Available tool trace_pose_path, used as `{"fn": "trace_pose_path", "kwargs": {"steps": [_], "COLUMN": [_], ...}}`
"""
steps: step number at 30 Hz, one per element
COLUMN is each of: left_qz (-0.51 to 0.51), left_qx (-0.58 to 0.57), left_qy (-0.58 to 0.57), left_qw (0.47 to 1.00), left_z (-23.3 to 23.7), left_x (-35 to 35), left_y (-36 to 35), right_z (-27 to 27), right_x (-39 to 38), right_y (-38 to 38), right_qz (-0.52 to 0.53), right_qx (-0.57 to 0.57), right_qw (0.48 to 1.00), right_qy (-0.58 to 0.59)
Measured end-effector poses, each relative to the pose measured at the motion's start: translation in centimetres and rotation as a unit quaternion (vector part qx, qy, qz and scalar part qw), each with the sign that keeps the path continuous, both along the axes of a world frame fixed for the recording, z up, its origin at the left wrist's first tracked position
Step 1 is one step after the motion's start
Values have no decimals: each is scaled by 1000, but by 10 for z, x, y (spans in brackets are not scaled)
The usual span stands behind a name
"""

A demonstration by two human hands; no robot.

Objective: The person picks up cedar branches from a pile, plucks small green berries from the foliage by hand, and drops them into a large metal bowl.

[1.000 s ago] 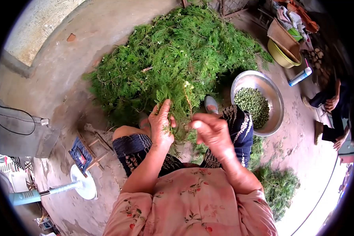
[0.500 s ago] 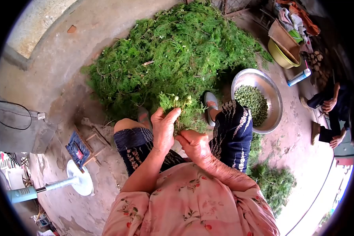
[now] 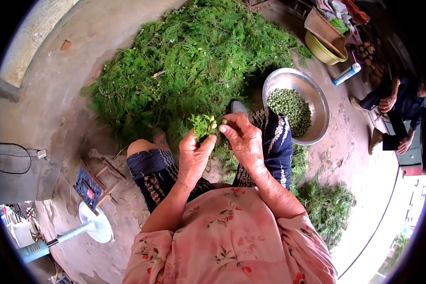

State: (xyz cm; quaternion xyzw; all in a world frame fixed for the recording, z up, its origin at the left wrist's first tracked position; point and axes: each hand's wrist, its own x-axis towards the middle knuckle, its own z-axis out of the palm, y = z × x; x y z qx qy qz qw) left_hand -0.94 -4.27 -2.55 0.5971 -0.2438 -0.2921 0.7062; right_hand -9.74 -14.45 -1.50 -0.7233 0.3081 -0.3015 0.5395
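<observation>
My left hand (image 3: 194, 158) is closed around a leafy green sprig (image 3: 199, 125) with pale green seed cones at its tip. Close beside it, my right hand (image 3: 246, 146) pinches a small round green cone (image 3: 224, 121) between thumb and forefinger. Both hands are held above my lap, fingertips nearly meeting. A wide metal basin (image 3: 321, 97) stands by my right knee, partly filled with similar small green cones (image 3: 291, 112). In front of my feet spreads a large heap of feathery green branches (image 3: 189, 75).
Smaller cut greenery (image 3: 329, 208) lies on the floor at the right. A yellow tub (image 3: 319, 49) with a woven basket (image 3: 324, 31) stands at the upper right. Another person (image 3: 393, 116) sits at the far right. A small wooden stool (image 3: 92, 187) and a fan (image 3: 95, 222) are at the left.
My right hand has moved up from below the sprig to its tip and now pinches a cone. The view has shifted slightly, so the surroundings sit further left.
</observation>
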Motion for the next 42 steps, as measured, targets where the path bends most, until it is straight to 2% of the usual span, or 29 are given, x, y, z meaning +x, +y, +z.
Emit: {"fn": "trace_pose_path", "kwargs": {"steps": [2,8,10,11,12,14,15,16,18,19,20,23,26,27,30,31,35,37,40,41,42], "left_qz": [-17,-19,-43,-53,-54,-60,-63,-58,-56,-70,-85,-104,-124,-133,-156,-158,-181,-170,-156,-156,-155], "left_qx": [9,24,4,7,7,5,4,1,-2,2,9,-2,0,5,24,25,34,35,51,51,43], "left_qy": [-28,34,129,136,136,139,139,152,163,133,106,109,112,114,79,80,59,65,101,101,117], "left_qw": [999,999,991,989,989,989,988,987,985,989,991,989,986,985,984,984,981,983,981,981,980], "left_z": [3,-3,-1,2,2,0,0,1,2,1,0,0,1,1,2,0,-3,-1,-3,-5,-6], "left_x": [-3,-6,-5,-4,-4,-4,-5,-6,-2,-1,-1,0,1,2,2,2,2,-2,-5,-6,-6], "left_y": [0,2,4,3,3,1,2,5,9,11,14,11,10,10,9,9,8,6,8,7,7], "right_z": [-6,-15,-13,-10,-11,-14,-6,-17,-27,-20,-18,-18,-8,-4,-1,-3,-7,-15,-9,-11,-14], "right_x": [0,-4,-7,-9,-9,-10,-12,-17,-24,-30,-32,-29,-25,-25,-27,-25,-26,-24,-25,-24,-22], "right_y": [7,13,13,11,12,11,7,-10,-36,-38,-40,-34,-20,-14,-11,-9,-7,-7,-4,-3,-3], "right_qz": [-15,-36,-22,-8,-9,-13,-46,-55,-7,-13,28,85,72,58,113,120,116,120,74,74,58], "right_qx": [51,3,157,281,281,424,456,429,456,466,475,516,516,471,417,353,356,248,191,191,356], "right_qw": [997,998,982,952,952,885,865,870,815,816,805,780,812,859,888,916,917,949,975,975,919], "right_qy": [-56,-58,-102,-119,-119,-191,-204,-237,-357,-342,-354,-344,-263,-191,-160,-150,-139,-150,-90,-91,-158]}}
